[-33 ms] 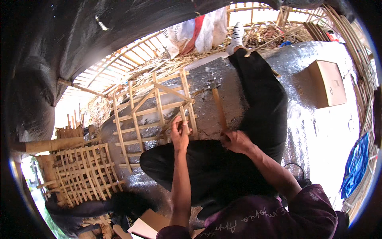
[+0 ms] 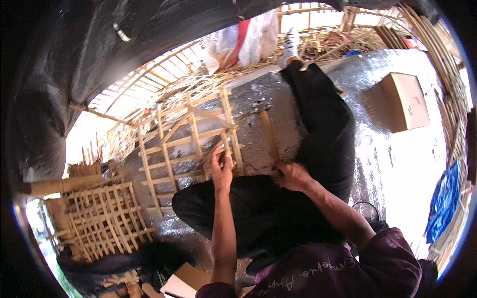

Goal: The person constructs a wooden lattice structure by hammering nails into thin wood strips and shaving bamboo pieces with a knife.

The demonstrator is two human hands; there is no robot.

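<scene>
A dark purple sleeved torso (image 2: 343, 273) is being seen at the lower edge, with 2 bare forearms reaching up from it over black trousers (image 2: 278, 208). The left hand (image 2: 221, 166) is being held with fingers curled and pinched on the lower right corner of a pale open lattice frame of split bamboo strips (image 2: 191, 144), which is being propped tilted on the grey shiny ground sheet (image 2: 377, 139) just left of the knee. The right hand (image 2: 292, 176) is being kept closed around the lower end of a short brown wooden-handled tool (image 2: 269, 136); the handle is pointing up and away, its head lying near the frame's right edge. Whether the head is touching the frame cannot be told. A second, denser square bamboo lattice panel (image 2: 102, 221) is lying at the left, well apart from the hands. A flat brown cardboard box (image 2: 405, 102) is resting on the sheet at the right. Farther off, a heap of loose bamboo strips (image 2: 323, 47) and a white and red sack (image 2: 243, 42) are being seen.
</scene>
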